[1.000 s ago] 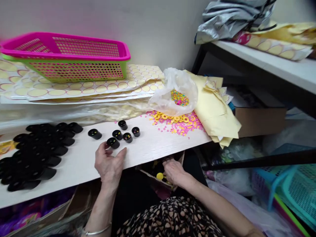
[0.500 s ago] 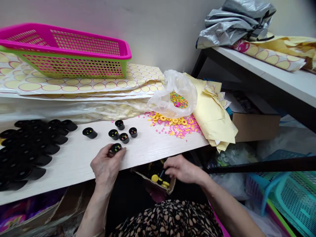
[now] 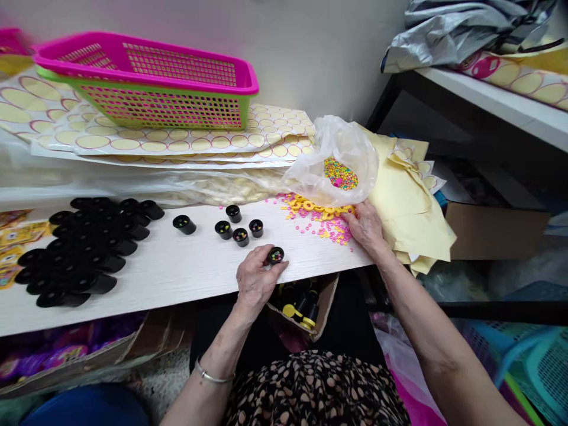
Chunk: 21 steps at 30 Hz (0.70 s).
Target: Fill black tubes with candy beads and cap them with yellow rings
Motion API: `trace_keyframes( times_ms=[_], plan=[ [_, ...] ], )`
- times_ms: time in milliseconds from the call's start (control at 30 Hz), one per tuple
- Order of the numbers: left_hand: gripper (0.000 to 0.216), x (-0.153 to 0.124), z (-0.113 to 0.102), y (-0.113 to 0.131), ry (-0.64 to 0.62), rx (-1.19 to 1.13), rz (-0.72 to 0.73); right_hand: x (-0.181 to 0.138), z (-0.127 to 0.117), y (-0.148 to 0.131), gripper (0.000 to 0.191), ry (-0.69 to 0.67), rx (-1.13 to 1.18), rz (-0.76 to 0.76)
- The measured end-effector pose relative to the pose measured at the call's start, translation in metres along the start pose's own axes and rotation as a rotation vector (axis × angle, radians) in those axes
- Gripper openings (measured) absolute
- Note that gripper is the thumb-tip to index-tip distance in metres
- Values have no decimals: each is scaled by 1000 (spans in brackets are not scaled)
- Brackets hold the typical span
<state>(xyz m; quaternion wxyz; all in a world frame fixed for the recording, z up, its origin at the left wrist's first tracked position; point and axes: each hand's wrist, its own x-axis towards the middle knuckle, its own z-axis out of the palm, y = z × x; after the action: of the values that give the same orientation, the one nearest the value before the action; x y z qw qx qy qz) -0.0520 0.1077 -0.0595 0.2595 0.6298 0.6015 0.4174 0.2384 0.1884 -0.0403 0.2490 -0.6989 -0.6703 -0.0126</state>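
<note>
The left hand [image 3: 255,278] pinches a small black plastic cup [image 3: 276,255] between thumb and fingertips, narrowly closed around its wall. The cup stands upright at the front edge of the white wooden tabletop [image 3: 177,278], with a few coloured beads visible inside. The right hand [image 3: 366,228] rests palm down on a loose scatter of pink and yellow beads [image 3: 331,232]; whether its fingers pinch any cannot be told. Yellow plastic rings [image 3: 310,207] lie just behind the scatter, under the mouth of a clear plastic bag of mixed beads [image 3: 339,171]. Four more black bead-filled cups [image 3: 242,236] stand near the held one.

Doing this well probably means keeping the cup level and steady, mouth up, close to the scatter, and lifting beads with the fingertips rather than sweeping, since they lie near the table's edge.
</note>
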Motion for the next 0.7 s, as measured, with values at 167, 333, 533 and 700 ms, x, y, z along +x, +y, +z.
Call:
trace_keyframes(
  times_ms=[167, 333, 533, 700],
  plan=[
    [42, -1, 0, 1, 15, 17, 1, -13, -4, -7, 29, 45, -74, 78],
    [49, 0, 0, 3, 20, 26, -22, -36, 0, -35, 18, 25, 129, -111],
    [46, -1, 2, 0, 36, 42, 39, -49, 5, -74, 17, -109, 101, -239],
    [42, -1, 4, -3, 45, 45, 82, -39, 7, -85, 21, -165, -143, -231]
  ],
)
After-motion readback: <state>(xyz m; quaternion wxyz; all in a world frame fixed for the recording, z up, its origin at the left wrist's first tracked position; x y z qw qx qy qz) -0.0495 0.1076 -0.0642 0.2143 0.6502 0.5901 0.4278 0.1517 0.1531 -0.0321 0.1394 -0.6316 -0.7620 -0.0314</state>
